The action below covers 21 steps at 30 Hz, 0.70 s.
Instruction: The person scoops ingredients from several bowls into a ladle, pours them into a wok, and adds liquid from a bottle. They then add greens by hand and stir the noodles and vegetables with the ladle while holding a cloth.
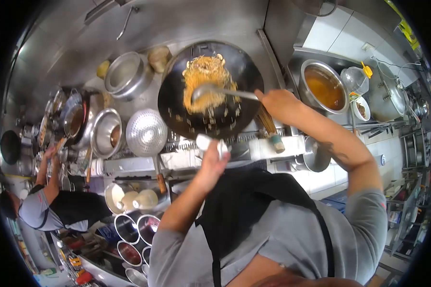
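Note:
A large black wok (177,117) stands in front of me with a heap of orange-brown noodles (208,71) and pale bits scattered below them. My right hand (278,104) is closed on the handle of a metal ladle (205,92), whose bowl rests over the noodles. At the wok's near rim, my left hand (214,160) grips a white cloth (206,142). A bamboo brush (270,129) leans beside the wok's right edge.
A perforated strainer (146,133) and metal bowls (106,134) sit left of the wok. On the right is a pot of amber liquid (324,87). Containers (129,253) stand lower left. A co-worker (57,205) works at far left.

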Each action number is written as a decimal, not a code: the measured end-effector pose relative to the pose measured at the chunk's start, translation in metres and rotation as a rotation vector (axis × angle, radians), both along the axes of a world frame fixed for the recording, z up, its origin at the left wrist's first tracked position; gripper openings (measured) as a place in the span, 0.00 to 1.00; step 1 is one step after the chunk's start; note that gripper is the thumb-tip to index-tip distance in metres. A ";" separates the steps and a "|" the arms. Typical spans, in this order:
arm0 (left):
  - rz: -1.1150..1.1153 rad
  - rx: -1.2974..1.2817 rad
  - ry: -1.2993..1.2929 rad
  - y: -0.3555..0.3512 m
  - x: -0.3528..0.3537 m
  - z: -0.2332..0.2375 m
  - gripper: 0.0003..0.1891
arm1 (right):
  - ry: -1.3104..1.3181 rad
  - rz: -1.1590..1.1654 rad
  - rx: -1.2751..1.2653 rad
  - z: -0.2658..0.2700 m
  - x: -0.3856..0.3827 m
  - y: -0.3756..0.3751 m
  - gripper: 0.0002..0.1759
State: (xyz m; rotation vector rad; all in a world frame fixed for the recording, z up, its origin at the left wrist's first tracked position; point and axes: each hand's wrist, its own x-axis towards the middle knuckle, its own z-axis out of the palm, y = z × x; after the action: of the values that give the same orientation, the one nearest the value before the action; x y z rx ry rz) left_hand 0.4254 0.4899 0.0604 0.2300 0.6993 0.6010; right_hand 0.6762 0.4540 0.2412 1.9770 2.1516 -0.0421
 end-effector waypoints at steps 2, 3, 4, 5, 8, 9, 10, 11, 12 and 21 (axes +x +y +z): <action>0.115 0.490 0.278 0.003 0.011 0.029 0.07 | -0.020 0.049 -0.002 -0.003 0.021 0.003 0.22; 0.129 0.451 0.283 0.009 0.012 0.043 0.05 | -0.003 0.016 -0.023 -0.008 0.020 0.010 0.21; 0.065 -0.102 -0.017 0.052 0.023 0.057 0.06 | -0.005 -0.019 -0.018 -0.005 0.022 0.024 0.21; 0.015 0.278 0.001 0.042 0.019 0.037 0.06 | -0.008 -0.033 0.045 -0.020 0.016 0.029 0.22; -0.056 0.475 0.238 0.001 0.005 -0.005 0.12 | 0.002 -0.017 0.085 -0.022 0.001 0.009 0.23; -0.002 -0.014 0.168 -0.008 0.004 -0.007 0.13 | -0.008 0.001 -0.015 0.001 -0.003 -0.004 0.24; -0.034 0.003 0.036 -0.025 -0.002 0.017 0.11 | -0.019 -0.014 -0.006 0.012 0.004 0.002 0.23; 0.002 -0.044 0.137 -0.020 0.003 0.040 0.10 | -0.016 -0.025 -0.027 0.013 0.007 0.002 0.21; 0.037 -0.101 0.247 -0.006 0.007 0.053 0.09 | -0.005 -0.034 -0.059 0.008 0.007 -0.001 0.20; -0.020 0.180 0.116 0.022 -0.010 -0.025 0.08 | 0.023 -0.006 -0.026 0.003 0.003 -0.020 0.23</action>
State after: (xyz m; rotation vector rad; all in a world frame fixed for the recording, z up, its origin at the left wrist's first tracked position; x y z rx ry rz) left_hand 0.4153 0.5115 0.0357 0.4417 0.7544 0.6357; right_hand 0.6795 0.4336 0.2443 1.9785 2.1484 -0.0933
